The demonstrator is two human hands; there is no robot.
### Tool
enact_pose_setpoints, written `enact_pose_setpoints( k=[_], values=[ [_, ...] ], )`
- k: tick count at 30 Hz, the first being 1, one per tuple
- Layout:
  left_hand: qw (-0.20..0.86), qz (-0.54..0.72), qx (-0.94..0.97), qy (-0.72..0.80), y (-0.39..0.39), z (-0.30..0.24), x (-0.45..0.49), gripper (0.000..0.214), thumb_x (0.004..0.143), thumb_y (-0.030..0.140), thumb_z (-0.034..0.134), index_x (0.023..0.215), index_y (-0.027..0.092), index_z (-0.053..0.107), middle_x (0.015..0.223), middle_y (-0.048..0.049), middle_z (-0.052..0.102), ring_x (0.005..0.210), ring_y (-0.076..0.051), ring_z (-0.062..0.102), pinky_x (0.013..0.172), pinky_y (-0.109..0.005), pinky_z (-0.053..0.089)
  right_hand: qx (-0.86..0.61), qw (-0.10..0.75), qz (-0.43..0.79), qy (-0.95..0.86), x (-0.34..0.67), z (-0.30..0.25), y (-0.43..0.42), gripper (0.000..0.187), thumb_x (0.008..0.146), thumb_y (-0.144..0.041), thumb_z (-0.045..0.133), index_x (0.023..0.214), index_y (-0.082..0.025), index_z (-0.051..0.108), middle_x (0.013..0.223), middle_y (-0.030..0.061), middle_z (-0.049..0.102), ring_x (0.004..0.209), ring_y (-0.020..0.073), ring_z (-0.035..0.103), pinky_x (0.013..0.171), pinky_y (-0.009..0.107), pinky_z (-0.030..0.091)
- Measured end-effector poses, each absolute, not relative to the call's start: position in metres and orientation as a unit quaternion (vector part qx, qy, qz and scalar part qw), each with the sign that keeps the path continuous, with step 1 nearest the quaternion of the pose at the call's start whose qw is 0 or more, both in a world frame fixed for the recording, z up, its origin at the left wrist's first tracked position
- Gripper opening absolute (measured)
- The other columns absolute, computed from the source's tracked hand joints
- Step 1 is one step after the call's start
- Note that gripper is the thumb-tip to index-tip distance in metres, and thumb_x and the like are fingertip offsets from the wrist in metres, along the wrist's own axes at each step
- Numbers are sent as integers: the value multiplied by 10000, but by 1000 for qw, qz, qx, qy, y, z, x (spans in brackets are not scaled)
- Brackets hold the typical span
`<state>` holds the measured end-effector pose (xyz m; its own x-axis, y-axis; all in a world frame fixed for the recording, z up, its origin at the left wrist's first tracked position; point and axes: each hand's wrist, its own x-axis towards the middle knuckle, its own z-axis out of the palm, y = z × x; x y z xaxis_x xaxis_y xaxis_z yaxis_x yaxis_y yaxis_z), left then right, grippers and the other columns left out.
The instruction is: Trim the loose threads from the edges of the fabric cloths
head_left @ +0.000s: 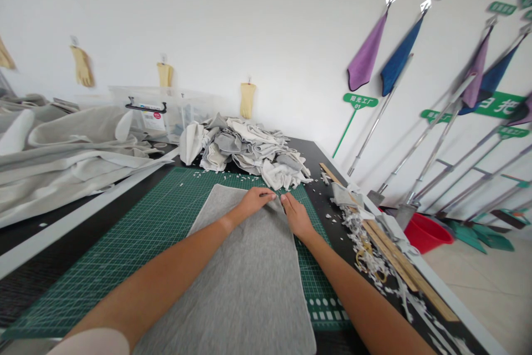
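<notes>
A grey rectangular cloth (245, 283) lies flat on the green cutting mat (137, 238). My left hand (254, 201) rests at the cloth's far edge, fingers curled and pinching the fabric near its far right corner. My right hand (296, 215) is right beside it, fingertips pressed on the same corner; a thin dark object, too small to name, shows between the two hands. Both forearms stretch across the cloth.
A heap of grey and white cloth pieces (245, 150) sits just beyond the mat. Folded grey fabric (62, 155) covers the left side. Wooden rulers (390, 250) and fabric scraps (361, 233) line the table's right edge. A red bucket (428, 233) and mop poles stand against the wall.
</notes>
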<state>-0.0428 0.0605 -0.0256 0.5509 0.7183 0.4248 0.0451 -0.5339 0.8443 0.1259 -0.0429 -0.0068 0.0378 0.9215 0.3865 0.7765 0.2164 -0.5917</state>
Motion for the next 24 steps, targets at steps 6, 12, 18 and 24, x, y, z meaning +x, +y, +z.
enact_pose_setpoints(
  k=[6, 12, 18, 24],
  values=[
    [394, 418, 777, 259, 59, -23, -43, 320, 878, 417, 592, 960, 172, 780, 962, -43, 770, 915, -208, 684, 875, -281, 500, -671, 335, 74, -657, 129, -6, -41, 494, 1045, -550, 181, 928, -232, 540, 772, 13, 618, 716, 176, 600, 639, 240, 351],
    [384, 410, 785, 261, 58, -24, -43, 306, 859, 420, 618, 962, 172, 764, 935, -41, 757, 882, -201, 674, 851, -283, 500, -777, 178, -14, -603, 133, -5, -42, 458, 1022, -578, 277, 1081, -226, 563, 845, 62, 684, 793, 233, 665, 668, 267, 348],
    [371, 407, 793, 260, 54, -22, -44, 278, 845, 401, 628, 952, 176, 752, 922, -39, 750, 868, -198, 670, 839, -279, 499, -784, 149, -35, -602, 129, -2, -45, 350, 1006, -513, 395, 1120, -229, 565, 865, 64, 685, 807, 231, 667, 678, 277, 352],
    [350, 424, 789, 274, 52, -20, -43, 268, 837, 387, 631, 958, 179, 750, 937, -45, 746, 866, -196, 660, 831, -273, 498, -745, 245, -77, -616, 127, 0, -51, 367, 1019, -501, 373, 1010, -225, 614, 1028, 83, 616, 857, 199, 606, 667, 271, 342]
  ],
)
